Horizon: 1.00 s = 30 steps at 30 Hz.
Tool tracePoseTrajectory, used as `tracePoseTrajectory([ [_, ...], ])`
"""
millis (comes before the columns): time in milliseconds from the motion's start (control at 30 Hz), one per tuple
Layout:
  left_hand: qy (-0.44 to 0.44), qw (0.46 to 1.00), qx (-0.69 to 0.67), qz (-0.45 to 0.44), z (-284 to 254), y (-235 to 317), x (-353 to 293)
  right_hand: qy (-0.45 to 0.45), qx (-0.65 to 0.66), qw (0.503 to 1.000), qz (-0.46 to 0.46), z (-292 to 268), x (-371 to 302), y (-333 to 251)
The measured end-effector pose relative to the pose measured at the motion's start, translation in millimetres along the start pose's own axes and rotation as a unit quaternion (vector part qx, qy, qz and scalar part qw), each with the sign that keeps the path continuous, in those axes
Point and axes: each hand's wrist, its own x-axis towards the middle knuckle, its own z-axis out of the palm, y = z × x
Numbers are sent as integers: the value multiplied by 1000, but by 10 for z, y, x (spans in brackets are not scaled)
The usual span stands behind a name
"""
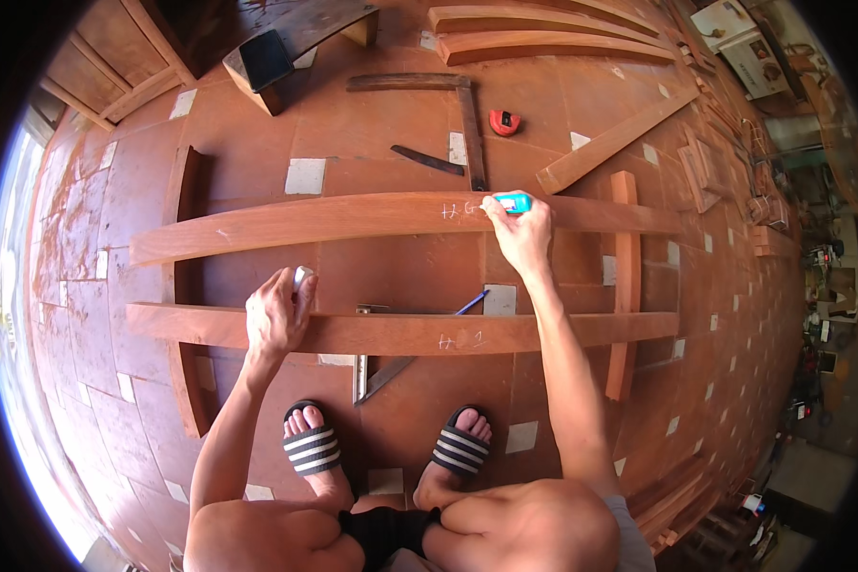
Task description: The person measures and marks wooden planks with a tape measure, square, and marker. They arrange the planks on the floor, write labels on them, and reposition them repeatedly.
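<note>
My right hand point(522, 234) is closed round a turquoise correction pen point(514, 203), its tip at the far wooden beam point(324, 221) beside white handwritten marks. In my left hand point(278, 313), closed above the near wooden beam point(400, 334), is a small whitish cap point(301, 277). The near beam also carries white marks. Both long reddish-brown beams lie across two wooden supports, the left support point(189, 391) and the right support point(623, 267).
Between the beams lies a blue pen point(471, 303), and a metal square point(360, 367) sits under the near one. Beyond are a wooden square point(467, 124), a dark curved strip point(427, 159), a red tape measure point(504, 122), a loose board point(620, 141) and stacked curved beams point(553, 43).
</note>
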Motion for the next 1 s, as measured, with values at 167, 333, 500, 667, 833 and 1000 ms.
tracePoseTrajectory([
  [167, -7, 1000, -2, -9, 0, -15, -3, 26, 199, 978, 49, -297, -607, -183],
  [333, -19, 1000, 12, -15, 16, -34, -10, -20, 222, 966, 135, -354, -1591, -346],
  [500, -12, 1000, 13, -8, 25, -33, -16, -26, 123, 987, 102, -238, -1895, -328],
  [667, -7, 1000, 11, -3, 15, -23, -24, -15, 121, 988, 90, -194, -1887, -329],
  [833, -9, 1000, 16, -5, 16, -26, -28, -9, 87, 994, 62, -179, -1882, -341],
  [1000, -5, 1000, 4, -6, 21, -25, -25, -35, 77, 995, 50, -218, -1898, -310],
])
